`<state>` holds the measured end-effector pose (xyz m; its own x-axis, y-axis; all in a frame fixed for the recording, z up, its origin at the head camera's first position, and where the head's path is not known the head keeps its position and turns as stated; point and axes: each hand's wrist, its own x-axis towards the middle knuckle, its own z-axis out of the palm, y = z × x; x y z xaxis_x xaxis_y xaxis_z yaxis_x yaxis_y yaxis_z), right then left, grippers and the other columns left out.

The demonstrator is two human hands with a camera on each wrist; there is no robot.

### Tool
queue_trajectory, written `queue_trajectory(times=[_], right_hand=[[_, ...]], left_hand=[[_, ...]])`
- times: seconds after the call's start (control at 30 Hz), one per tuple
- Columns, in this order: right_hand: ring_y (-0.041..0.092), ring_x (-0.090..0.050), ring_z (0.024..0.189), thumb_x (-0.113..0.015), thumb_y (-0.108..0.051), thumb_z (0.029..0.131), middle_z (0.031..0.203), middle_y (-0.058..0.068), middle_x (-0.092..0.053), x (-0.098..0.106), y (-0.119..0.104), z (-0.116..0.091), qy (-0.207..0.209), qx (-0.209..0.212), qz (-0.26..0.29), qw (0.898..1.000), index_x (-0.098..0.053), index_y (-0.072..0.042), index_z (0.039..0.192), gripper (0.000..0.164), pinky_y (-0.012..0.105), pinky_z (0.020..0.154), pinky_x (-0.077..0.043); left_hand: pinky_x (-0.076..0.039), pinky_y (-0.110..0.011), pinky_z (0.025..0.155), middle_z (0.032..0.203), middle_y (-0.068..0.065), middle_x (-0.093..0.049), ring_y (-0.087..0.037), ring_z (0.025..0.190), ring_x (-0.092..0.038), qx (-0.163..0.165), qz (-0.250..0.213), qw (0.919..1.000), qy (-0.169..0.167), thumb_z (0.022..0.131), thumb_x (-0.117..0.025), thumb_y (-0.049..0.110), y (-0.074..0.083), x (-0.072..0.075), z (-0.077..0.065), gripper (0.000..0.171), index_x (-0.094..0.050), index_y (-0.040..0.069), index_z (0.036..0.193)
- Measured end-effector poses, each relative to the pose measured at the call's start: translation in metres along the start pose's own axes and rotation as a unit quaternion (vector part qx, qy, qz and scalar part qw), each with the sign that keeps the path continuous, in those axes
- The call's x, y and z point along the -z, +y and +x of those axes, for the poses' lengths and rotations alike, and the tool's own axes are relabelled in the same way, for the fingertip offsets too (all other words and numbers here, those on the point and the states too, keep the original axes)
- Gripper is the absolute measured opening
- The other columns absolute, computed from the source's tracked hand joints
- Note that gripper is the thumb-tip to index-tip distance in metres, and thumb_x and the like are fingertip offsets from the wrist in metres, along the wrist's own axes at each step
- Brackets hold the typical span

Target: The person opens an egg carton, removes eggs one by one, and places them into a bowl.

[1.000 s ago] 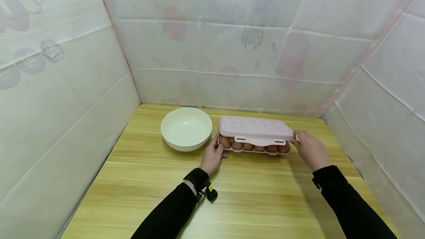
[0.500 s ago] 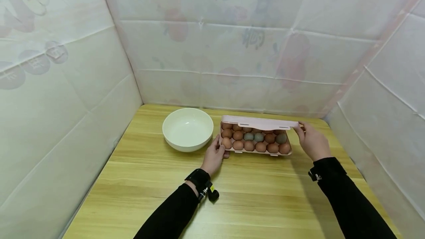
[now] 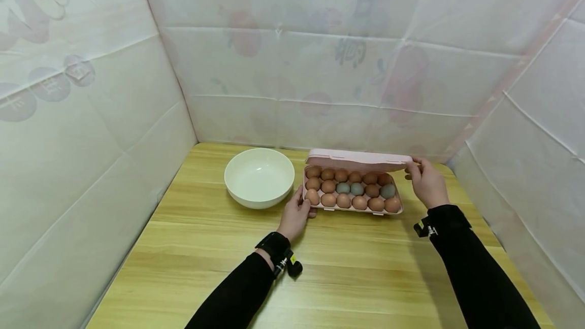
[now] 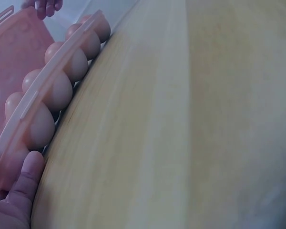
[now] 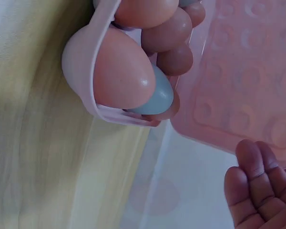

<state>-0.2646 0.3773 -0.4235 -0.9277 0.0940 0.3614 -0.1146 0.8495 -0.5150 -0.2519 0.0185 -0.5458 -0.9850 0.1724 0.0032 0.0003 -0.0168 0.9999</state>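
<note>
A pink plastic egg box (image 3: 349, 210) sits on the table with its lid (image 3: 361, 157) raised and tilted back at the rear edge. Rows of brown eggs (image 3: 359, 202) fill it, with a few pale greenish ones (image 3: 357, 189) in the middle row. My left hand (image 3: 294, 216) grips the box's front left corner; in the left wrist view its thumb (image 4: 32, 167) lies against the box's front side. At the lid's right end, my right hand (image 3: 428, 184) holds the edge between thumb and fingers. The right wrist view has its fingers (image 5: 250, 157) at the lid's corner.
A white bowl (image 3: 259, 179) stands just left of the egg box, close to my left hand. Pale printed sheets (image 3: 292, 75) wall the wooden table (image 3: 329, 268) at the back and both sides.
The egg box lid has swung up and back from nearly closed, uncovering the eggs. My right hand has moved up and away with the lid's edge, while my left hand has stayed at the corner.
</note>
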Motion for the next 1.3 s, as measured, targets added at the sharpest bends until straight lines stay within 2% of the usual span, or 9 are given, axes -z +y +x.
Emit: queue_trajectory(times=[0.23,0.57,0.67,0.8,0.83,0.9,1.03,1.2,1.3], right_hand=[[0.048,-0.073,0.101,-0.05,-0.032,0.115,0.118,0.034,-0.073,-0.004,-0.002,0.008,0.011,-0.012,-0.006,1.0,-0.048,0.009,0.153,0.056,0.056,0.081,-0.056],[0.049,-0.074,0.095,-0.049,-0.03,0.115,0.114,0.034,-0.074,-0.006,-0.012,0.015,0.051,-0.007,-0.014,0.999,-0.058,0.008,0.144,0.049,0.06,0.084,-0.055],[0.044,-0.076,0.087,-0.051,-0.032,0.114,0.108,0.033,-0.076,-0.005,-0.011,0.022,0.062,-0.004,-0.011,0.998,-0.062,0.007,0.141,0.049,0.049,0.076,-0.056],[0.007,-0.068,0.068,-0.052,-0.037,0.114,0.106,0.031,-0.077,0.0,-0.011,0.034,0.048,-0.022,0.008,0.999,-0.067,0.005,0.137,0.05,0.022,0.065,-0.05],[0.005,-0.068,0.07,-0.051,-0.038,0.114,0.108,0.03,-0.078,0.001,-0.012,0.037,0.037,-0.032,0.014,0.999,-0.068,0.004,0.137,0.051,0.018,0.065,-0.047],[0.01,-0.072,0.076,-0.047,-0.04,0.115,0.114,0.03,-0.077,0.004,-0.015,0.041,0.01,-0.051,0.025,0.998,-0.066,0.004,0.141,0.054,0.015,0.067,-0.046],[0.043,-0.075,0.103,-0.035,-0.042,0.117,0.118,0.029,-0.076,0.008,-0.02,0.048,-0.024,-0.073,0.024,0.997,-0.065,0.003,0.141,0.059,0.023,0.074,-0.05],[0.045,-0.072,0.102,-0.028,-0.04,0.118,0.12,0.034,-0.072,0.011,-0.024,0.054,-0.051,-0.07,0.033,0.996,-0.064,0.005,0.139,0.061,0.037,0.078,-0.059],[0.051,-0.069,0.113,-0.025,-0.037,0.118,0.13,0.04,-0.065,0.012,-0.023,0.058,-0.091,-0.061,0.047,0.993,-0.045,0.009,0.156,0.063,0.044,0.085,-0.061]], left_hand=[[-0.066,-0.035,0.083,0.145,-0.028,-0.061,-0.031,0.098,-0.076,0.005,-0.001,0.9999,0.015,0.111,-0.043,0.009,0.002,0.0,0.0,0.061,-0.025,0.003,0.169],[-0.065,-0.031,0.074,0.14,-0.023,-0.067,-0.021,0.084,-0.076,0.014,-0.017,0.998,0.059,0.105,-0.051,0.009,0.005,-0.002,-0.004,0.064,-0.034,0.004,0.166],[-0.065,-0.033,0.075,0.139,-0.024,-0.067,-0.025,0.085,-0.077,0.014,-0.017,0.9979,0.061,0.103,-0.05,0.005,0.005,-0.001,-0.005,0.064,-0.036,0.004,0.166],[-0.065,-0.034,0.074,0.132,-0.026,-0.068,-0.024,0.082,-0.076,0.014,-0.024,0.9976,0.063,0.101,-0.05,0.003,0.005,0.0,-0.006,0.065,-0.037,0.004,0.165],[-0.065,-0.034,0.073,0.13,-0.026,-0.068,-0.023,0.08,-0.076,0.014,-0.027,0.9975,0.063,0.101,-0.05,0.002,0.005,0.0,-0.006,0.065,-0.037,0.004,0.165],[-0.066,-0.034,0.073,0.126,-0.026,-0.069,-0.02,0.077,-0.074,0.013,-0.03,0.9974,0.064,0.101,-0.051,0.002,0.005,0.0,-0.007,0.065,-0.038,0.004,0.164],[-0.066,-0.036,0.072,0.125,-0.026,-0.07,-0.019,0.075,-0.072,0.01,-0.029,0.9974,0.065,0.1,-0.052,0.001,0.004,0.0,-0.01,0.065,-0.04,0.003,0.164],[-0.066,-0.037,0.073,0.128,-0.025,-0.07,-0.023,0.077,-0.073,0.01,-0.025,0.9977,0.062,0.1,-0.052,0.001,0.006,0.0,-0.012,0.064,-0.041,0.005,0.163],[-0.066,-0.033,0.071,0.129,-0.024,-0.07,-0.023,0.078,-0.074,0.014,-0.023,0.9977,0.063,0.1,-0.053,0.001,0.006,-0.001,-0.013,0.064,-0.042,0.006,0.163]])
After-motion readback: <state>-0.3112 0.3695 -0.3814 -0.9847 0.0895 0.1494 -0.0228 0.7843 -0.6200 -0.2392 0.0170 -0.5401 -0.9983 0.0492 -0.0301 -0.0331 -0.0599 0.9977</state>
